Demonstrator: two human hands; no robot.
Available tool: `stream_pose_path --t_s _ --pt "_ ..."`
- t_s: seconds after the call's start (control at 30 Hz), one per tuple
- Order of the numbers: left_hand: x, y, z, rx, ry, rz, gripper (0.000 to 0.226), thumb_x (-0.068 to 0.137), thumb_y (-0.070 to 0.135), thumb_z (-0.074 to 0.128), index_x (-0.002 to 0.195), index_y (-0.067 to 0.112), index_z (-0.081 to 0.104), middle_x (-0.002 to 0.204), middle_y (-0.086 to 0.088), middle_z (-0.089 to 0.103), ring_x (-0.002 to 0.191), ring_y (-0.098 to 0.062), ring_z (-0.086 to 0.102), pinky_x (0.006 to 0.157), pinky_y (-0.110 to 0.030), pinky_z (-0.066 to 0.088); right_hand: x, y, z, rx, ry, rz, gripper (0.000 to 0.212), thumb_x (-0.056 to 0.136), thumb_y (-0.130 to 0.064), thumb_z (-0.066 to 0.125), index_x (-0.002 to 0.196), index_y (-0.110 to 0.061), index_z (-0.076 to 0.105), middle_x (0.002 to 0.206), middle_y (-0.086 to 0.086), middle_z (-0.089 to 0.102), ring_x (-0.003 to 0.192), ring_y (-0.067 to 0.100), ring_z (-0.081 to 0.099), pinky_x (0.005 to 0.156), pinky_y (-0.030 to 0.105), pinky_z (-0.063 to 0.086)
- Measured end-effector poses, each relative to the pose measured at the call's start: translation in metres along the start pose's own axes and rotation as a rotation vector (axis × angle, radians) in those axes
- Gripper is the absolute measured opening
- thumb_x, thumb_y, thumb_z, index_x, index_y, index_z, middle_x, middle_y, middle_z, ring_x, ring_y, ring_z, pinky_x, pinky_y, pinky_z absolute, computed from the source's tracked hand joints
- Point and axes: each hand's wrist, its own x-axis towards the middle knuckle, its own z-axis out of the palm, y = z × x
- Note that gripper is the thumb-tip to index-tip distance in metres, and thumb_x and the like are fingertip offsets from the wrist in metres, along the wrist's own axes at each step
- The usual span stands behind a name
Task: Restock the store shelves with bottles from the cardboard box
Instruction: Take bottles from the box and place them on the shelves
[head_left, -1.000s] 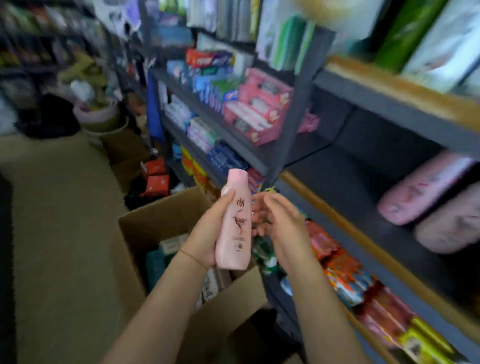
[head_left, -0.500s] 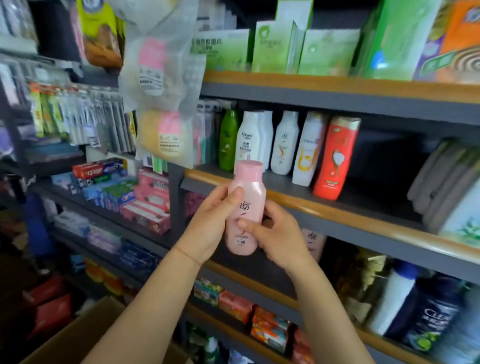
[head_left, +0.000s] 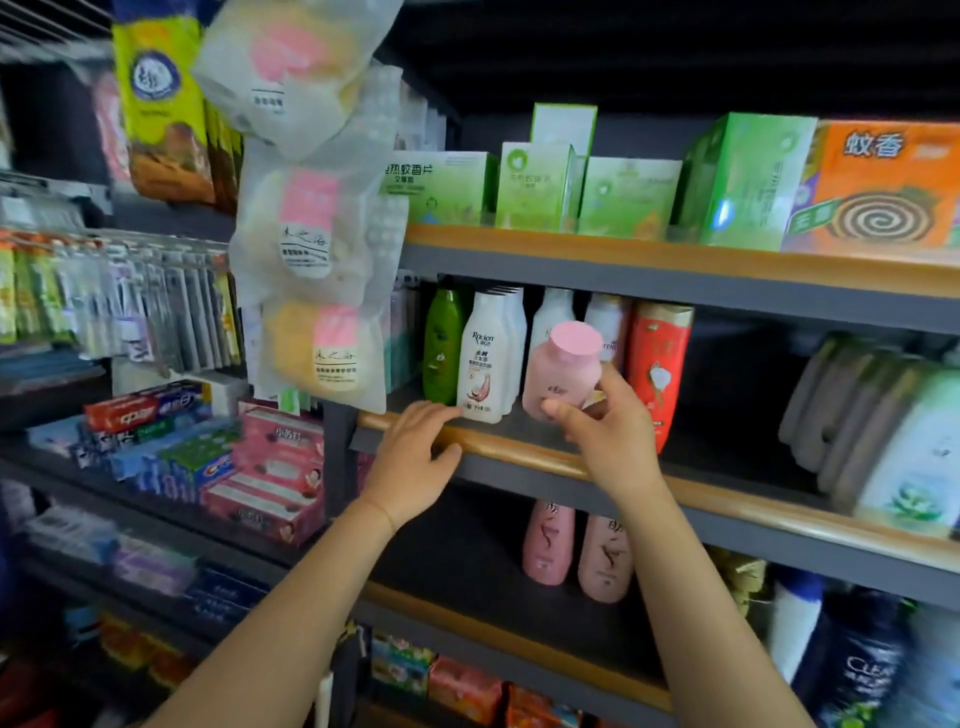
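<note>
My right hand (head_left: 605, 428) grips a pink bottle (head_left: 563, 371) with a pink cap, tilted toward me, just above the middle shelf (head_left: 727, 499). The bottle hangs in front of a row of white, green and red bottles, between a white bottle (head_left: 485, 358) and a red bottle (head_left: 657, 364). My left hand (head_left: 415, 462) rests on the shelf's wooden front rail, its fingers near the base of the white bottle. Two more pink bottles (head_left: 576, 551) stand on the shelf below. The cardboard box is out of view.
Green and orange boxes (head_left: 727, 182) fill the top shelf. Bagged sponges (head_left: 311, 234) hang at the left of the shelf post. Toothpaste boxes (head_left: 208, 452) sit on the left shelves. Soft packs (head_left: 883, 431) lie at the right of the middle shelf.
My left hand has let go of the pink bottle and dropped onto the shelf rail. My right hand alone has carried the bottle up and forward to the middle shelf. The view has moved closer.
</note>
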Motion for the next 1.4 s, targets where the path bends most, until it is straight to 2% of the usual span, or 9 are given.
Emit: stream_pose_path --t_s 0.07,0.13,0.3,0.47,0.57,0.77,1.0,1.17,1.4 --pt "0.000 0.000 0.000 -0.026 0.028 0.016 0.042 0.095 0.015 0.061 0.137 0.020 0.056 0.137 0.003 0.050 0.134 -0.015 0.040 0.115 -0.029 0.028 0.004 0.004 0.002 -0.041 -0.009 0.019 0.028 0.084 -0.016 0.074 0.105 -0.030 0.060 0.089 -0.008 0.062 0.070 0.005 0.053 0.062 0.015 0.043" --pt "0.001 -0.002 0.001 0.007 0.032 0.030 0.044 0.093 0.016 0.061 0.137 0.020 0.056 0.137 0.003 0.050 0.134 -0.016 0.041 0.116 -0.035 0.032 0.009 0.009 0.006 -0.083 -0.010 0.057 0.025 0.085 -0.016 0.075 0.107 -0.020 0.062 0.085 -0.010 0.061 0.068 0.001 0.052 0.056 0.009 0.041" --pt "0.005 -0.004 0.002 0.073 0.021 0.048 0.046 0.091 0.019 0.062 0.136 0.023 0.054 0.134 0.004 0.051 0.131 -0.018 0.044 0.113 -0.044 0.035 0.033 0.015 0.014 -0.189 -0.007 0.149 0.028 0.084 -0.019 0.075 0.107 -0.013 0.059 0.081 -0.014 0.057 0.071 0.003 0.055 0.055 0.013 0.042" --pt "0.003 -0.001 0.004 0.111 0.023 0.022 0.047 0.092 0.023 0.060 0.138 0.025 0.050 0.140 0.003 0.047 0.138 -0.019 0.037 0.116 -0.047 0.029 0.055 0.023 0.023 -0.253 -0.014 0.231 0.033 0.085 -0.022 0.075 0.108 -0.006 0.058 0.088 -0.002 0.060 0.087 0.024 0.063 0.077 0.043 0.056" --pt "0.002 -0.001 0.005 0.114 0.022 0.013 0.048 0.093 0.023 0.060 0.139 0.024 0.049 0.143 0.002 0.045 0.141 -0.019 0.033 0.118 -0.045 0.026 0.064 0.026 0.030 -0.254 0.030 0.275 0.033 0.083 -0.024 0.076 0.103 -0.004 0.058 0.087 0.002 0.061 0.088 0.032 0.065 0.078 0.050 0.056" --pt "0.002 0.001 0.005 0.108 0.014 -0.001 0.048 0.093 0.023 0.058 0.140 0.025 0.047 0.148 0.003 0.041 0.144 -0.017 0.027 0.118 -0.040 0.019 0.073 0.027 0.040 -0.371 0.075 0.284 0.035 0.086 -0.027 0.074 0.081 -0.010 0.043 0.087 0.011 0.057 0.078 0.025 0.052 0.065 0.034 0.041" --pt "0.001 0.000 0.006 0.093 0.011 -0.003 0.050 0.095 0.023 0.056 0.143 0.026 0.043 0.152 0.003 0.037 0.148 -0.015 0.020 0.121 -0.038 0.013 0.057 0.018 0.032 -0.566 0.114 0.173 0.035 0.091 -0.028 0.064 0.118 -0.008 0.053 0.111 0.016 0.058 0.095 0.037 0.062 0.071 0.034 0.045" --pt "0.002 -0.001 0.009 0.096 0.020 -0.002 0.050 0.095 0.023 0.056 0.144 0.025 0.043 0.153 0.003 0.037 0.149 -0.016 0.018 0.122 -0.041 0.011 0.047 0.022 0.038 -0.695 -0.311 0.142 0.024 0.092 -0.027 0.055 0.111 -0.018 0.067 0.110 0.004 0.064 0.101 0.024 0.060 0.084 0.033 0.049" --pt "0.000 -0.003 0.007 0.091 -0.001 0.009 0.052 0.095 0.024 0.056 0.145 0.027 0.041 0.154 0.004 0.036 0.149 -0.015 0.018 0.122 -0.041 0.013 0.063 0.031 0.048 -0.741 -0.354 0.179 0.022 0.091 -0.026 0.054 0.105 -0.016 0.069 0.113 0.004 0.065 0.105 0.023 0.058 0.082 0.030 0.046"
